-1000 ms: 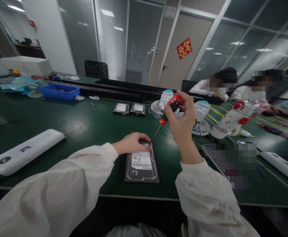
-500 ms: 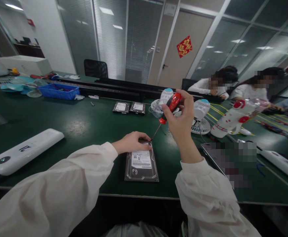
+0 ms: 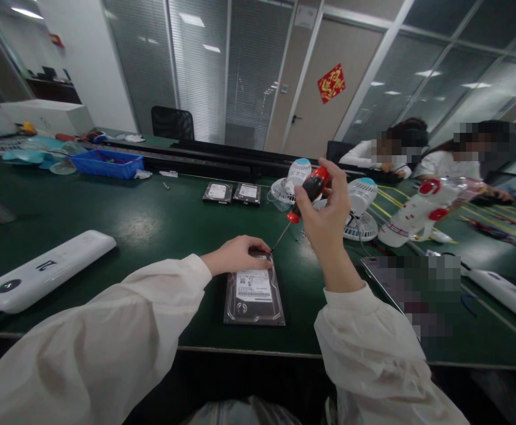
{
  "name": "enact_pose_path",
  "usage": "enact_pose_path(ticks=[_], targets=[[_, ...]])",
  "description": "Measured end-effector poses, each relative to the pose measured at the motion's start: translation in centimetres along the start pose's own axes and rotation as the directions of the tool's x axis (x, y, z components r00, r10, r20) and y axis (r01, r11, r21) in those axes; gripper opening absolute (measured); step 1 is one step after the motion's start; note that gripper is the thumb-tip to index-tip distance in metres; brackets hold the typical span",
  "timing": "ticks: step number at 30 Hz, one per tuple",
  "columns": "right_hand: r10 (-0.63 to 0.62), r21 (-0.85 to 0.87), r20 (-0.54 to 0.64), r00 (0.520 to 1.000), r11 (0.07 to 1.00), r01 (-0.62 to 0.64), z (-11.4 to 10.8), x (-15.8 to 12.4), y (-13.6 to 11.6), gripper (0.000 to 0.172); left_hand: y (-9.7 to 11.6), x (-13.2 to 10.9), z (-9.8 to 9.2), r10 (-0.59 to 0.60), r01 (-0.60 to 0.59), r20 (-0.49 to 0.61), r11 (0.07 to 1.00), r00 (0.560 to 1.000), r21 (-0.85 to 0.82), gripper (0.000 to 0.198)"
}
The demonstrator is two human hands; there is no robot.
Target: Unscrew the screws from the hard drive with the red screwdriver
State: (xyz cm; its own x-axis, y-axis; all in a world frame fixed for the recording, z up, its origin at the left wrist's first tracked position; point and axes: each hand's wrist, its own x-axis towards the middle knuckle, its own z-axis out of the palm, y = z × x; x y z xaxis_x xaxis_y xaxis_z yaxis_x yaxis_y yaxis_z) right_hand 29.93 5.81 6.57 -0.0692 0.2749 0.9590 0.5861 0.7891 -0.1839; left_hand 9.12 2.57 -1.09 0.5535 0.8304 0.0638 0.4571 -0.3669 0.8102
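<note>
A silver hard drive (image 3: 254,292) with a white label lies flat on the green table (image 3: 151,224) in front of me. My left hand (image 3: 236,255) rests on its far left corner, fingers curled down against it. My right hand (image 3: 327,213) is raised above the table, fingers pinched round the red and black handle of a screwdriver (image 3: 304,198). The thin shaft slants down to the left and its tip meets the drive's far right corner, beside my left fingertips.
Two more hard drives (image 3: 232,193) lie further back. Small white fans (image 3: 360,208) and a white and red device (image 3: 417,215) stand to the right. A long white device (image 3: 43,270) lies at left, a blue tray (image 3: 107,163) at far left. Two people sit at the back right.
My right hand's fingers have shifted slightly round the screwdriver handle, turning it. The tip stays at the drive's corner and my left hand has not moved.
</note>
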Motion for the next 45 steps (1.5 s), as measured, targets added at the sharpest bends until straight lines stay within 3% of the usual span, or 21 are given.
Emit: enact_pose_path(ticks=[5, 10, 15, 19, 24, 28, 32, 39, 45], targets=[[-0.004, 0.078, 0.082, 0.997, 0.997, -0.002, -0.1, 0.0, 0.0, 0.058, -0.2, 0.0, 0.1, -0.003, 0.003, -0.006, 1.0, 1.0, -0.002, 0.051], [-0.005, 0.013, 0.05, 0.999, 1.0, 0.004, -0.3, 0.2, -0.6, 0.058, -0.3, 0.0, 0.1, 0.004, -0.004, -0.002, 1.0, 1.0, -0.012, 0.052], [0.029, 0.111, 0.051, 0.998, 0.993, -0.034, 0.3, 0.0, -0.4, 0.061, -0.3, 0.0, 0.2, 0.008, -0.008, -0.01, 1.0, 1.0, -0.014, 0.051], [0.005, 0.176, 0.066, 0.998, 0.984, -0.017, 0.3, -0.1, -0.5, 0.051, -0.1, 0.0, 0.2, 0.005, -0.005, -0.012, 1.0, 1.0, -0.005, 0.05], [-0.011, 0.014, 0.012, 1.0, 1.0, 0.011, 0.1, 0.1, -0.7, 0.058, 0.1, 0.0, 0.1, 0.006, -0.006, -0.004, 1.0, 1.0, 0.004, 0.05], [-0.001, 0.091, -0.044, 0.999, 0.996, 0.005, 0.2, 0.0, -0.6, 0.054, 0.0, -0.1, 0.0, -0.002, 0.002, 0.0, 1.0, 1.0, 0.002, 0.052], [0.012, 0.186, 0.017, 1.0, 0.982, -0.015, 0.1, -0.1, -0.8, 0.053, -0.2, 0.0, 0.1, 0.001, -0.001, -0.01, 1.0, 1.0, -0.001, 0.051], [-0.006, 0.087, 0.009, 1.0, 0.996, 0.005, 0.1, 0.2, -0.9, 0.051, -0.1, 0.1, 0.2, 0.011, -0.011, -0.015, 1.0, 1.0, -0.006, 0.05], [-0.016, 0.258, 0.106, 0.994, 0.966, -0.012, 0.2, 0.1, -1.0, 0.052, -0.2, 0.0, 0.1, 0.002, -0.002, -0.004, 1.0, 1.0, -0.009, 0.052]])
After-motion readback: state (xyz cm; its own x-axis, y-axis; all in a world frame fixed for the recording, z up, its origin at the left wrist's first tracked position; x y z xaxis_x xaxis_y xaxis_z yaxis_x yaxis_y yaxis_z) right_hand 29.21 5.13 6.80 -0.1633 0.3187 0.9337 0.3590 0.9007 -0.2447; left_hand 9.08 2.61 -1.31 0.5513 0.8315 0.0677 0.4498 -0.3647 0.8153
